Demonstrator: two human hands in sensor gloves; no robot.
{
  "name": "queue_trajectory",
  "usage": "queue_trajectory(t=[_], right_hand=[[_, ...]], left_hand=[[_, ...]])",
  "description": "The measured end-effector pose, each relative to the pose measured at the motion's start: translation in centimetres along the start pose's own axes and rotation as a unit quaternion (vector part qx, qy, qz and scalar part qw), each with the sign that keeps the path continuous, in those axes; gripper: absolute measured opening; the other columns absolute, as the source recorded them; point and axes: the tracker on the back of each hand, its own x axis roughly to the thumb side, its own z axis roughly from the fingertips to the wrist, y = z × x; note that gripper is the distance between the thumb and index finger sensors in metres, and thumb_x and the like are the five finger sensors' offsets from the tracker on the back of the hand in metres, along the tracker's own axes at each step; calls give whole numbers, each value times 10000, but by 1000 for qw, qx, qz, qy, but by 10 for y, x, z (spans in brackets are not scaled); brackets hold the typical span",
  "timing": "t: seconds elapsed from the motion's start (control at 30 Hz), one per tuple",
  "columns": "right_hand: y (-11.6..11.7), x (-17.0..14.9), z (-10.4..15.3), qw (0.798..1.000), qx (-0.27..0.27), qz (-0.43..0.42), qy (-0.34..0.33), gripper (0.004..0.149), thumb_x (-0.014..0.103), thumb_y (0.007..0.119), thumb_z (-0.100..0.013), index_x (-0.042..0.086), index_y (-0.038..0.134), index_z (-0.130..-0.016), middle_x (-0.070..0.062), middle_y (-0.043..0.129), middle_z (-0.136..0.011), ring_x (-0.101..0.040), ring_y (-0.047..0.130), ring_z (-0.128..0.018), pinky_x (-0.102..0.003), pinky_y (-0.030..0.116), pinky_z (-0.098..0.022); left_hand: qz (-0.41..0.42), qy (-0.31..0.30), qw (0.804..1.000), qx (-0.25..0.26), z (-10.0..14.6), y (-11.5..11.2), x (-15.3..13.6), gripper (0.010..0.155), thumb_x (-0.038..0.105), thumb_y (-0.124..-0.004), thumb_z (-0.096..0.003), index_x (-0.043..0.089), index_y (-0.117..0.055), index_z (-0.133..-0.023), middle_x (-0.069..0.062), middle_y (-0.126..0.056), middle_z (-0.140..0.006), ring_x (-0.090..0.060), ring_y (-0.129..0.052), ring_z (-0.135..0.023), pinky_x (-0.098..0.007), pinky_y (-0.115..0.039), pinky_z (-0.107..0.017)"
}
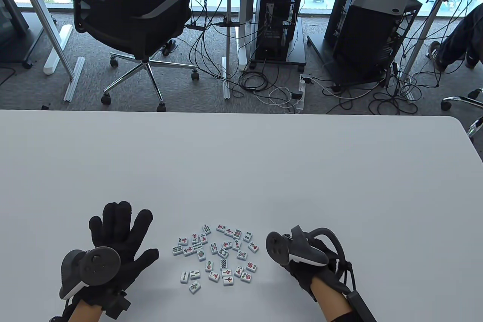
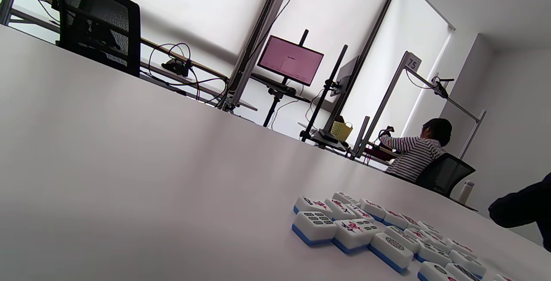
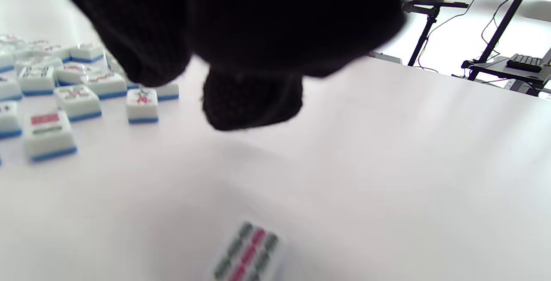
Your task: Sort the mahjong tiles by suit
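Observation:
Several white, blue-backed mahjong tiles (image 1: 217, 258) lie face up in a loose cluster near the table's front edge, between my two hands. My left hand (image 1: 120, 233) rests flat on the table left of the cluster, fingers spread, holding nothing. My right hand (image 1: 298, 261) sits right of the cluster, its fingers hidden under the tracker in the table view. In the right wrist view its gloved fingertips (image 3: 252, 100) hang loosely curled above the table with nothing in them. A single bamboo tile (image 3: 249, 253) lies blurred beneath that hand, apart from the cluster (image 3: 64, 91). The left wrist view shows the tiles (image 2: 366, 229) low at the right.
The white table (image 1: 241, 171) stretches far beyond the tiles. Past its far edge stand a black office chair (image 1: 136, 23), computer towers (image 1: 369, 31) and floor cables. A person in a striped top (image 2: 415, 154) sits at another desk.

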Motion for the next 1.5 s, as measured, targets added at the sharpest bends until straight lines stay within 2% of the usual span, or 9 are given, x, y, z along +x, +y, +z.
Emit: queue_trajectory(t=[0.1,0.3,0.5,0.73,1.07,1.13,1.27,1.37,1.5], right_hand=[[-16,23,-31,999,-20,-29,-19,607,363,853,-372,53,735,-880,-64,999,-398,-130,914,-84,-265,814,-46],[-23,86,-86,995,-46,34,-80,589,359,857,-364,107,740,-884,-48,998,-380,-124,905,-75,-264,808,-42],[-9,130,-113,982,-26,132,-133,605,366,865,-356,155,717,-903,-29,993,-353,-109,891,-56,-256,800,-28],[3,149,-128,980,10,147,-137,582,350,869,-361,182,724,-899,-22,984,-330,-102,875,-42,-256,791,-18],[-4,140,-127,985,-3,93,-145,555,328,890,-336,91,787,-827,-30,979,-299,-93,867,-22,-256,792,-4],[-21,127,-116,985,-55,65,-148,570,334,890,-329,80,784,-828,-25,981,-293,-89,869,-19,-252,795,-1],[-45,94,-92,988,-84,42,-121,578,335,887,-330,66,780,-830,-24,983,-300,-89,874,-25,-252,800,-8],[-50,64,-69,992,-71,40,-96,578,334,885,-336,57,780,-832,-24,984,-304,-87,876,-28,-249,801,-11],[-33,35,-35,996,-22,39,-77,579,332,884,-340,46,778,-833,-24,983,-308,-85,878,-31,-248,802,-12]], left_hand=[[-2,-1,1000,-6,0,-1,1,819,794,-529,-444,485,-145,-1099,200,185,-1084,-128,251,-1042,-557,136,-685],[3,1,1000,-3,0,0,0,816,790,-530,-445,483,-150,-1099,199,182,-1084,-130,249,-1043,-558,134,-685],[3,1,1000,-5,0,0,0,812,788,-529,-447,485,-152,-1099,200,180,-1085,-129,247,-1044,-558,131,-687],[13,8,1000,0,0,3,-3,810,785,-531,-449,484,-152,-1099,199,179,-1086,-130,244,-1046,-559,129,-688],[12,6,1000,-2,0,3,-2,811,785,-532,-448,484,-153,-1099,199,176,-1087,-131,241,-1048,-559,126,-690],[14,6,1000,2,1,5,-2,811,785,-532,-448,485,-152,-1099,200,178,-1086,-131,242,-1047,-559,127,-690],[18,7,1000,3,1,5,-3,809,784,-532,-449,485,-154,-1099,200,176,-1087,-129,240,-1048,-559,126,-690],[18,8,1000,2,1,5,-3,809,785,-531,-448,486,-154,-1099,201,174,-1087,-130,240,-1048,-559,126,-691],[13,5,1000,-1,1,5,-1,810,785,-531,-448,485,-154,-1099,198,175,-1087,-132,240,-1048,-559,125,-691]])
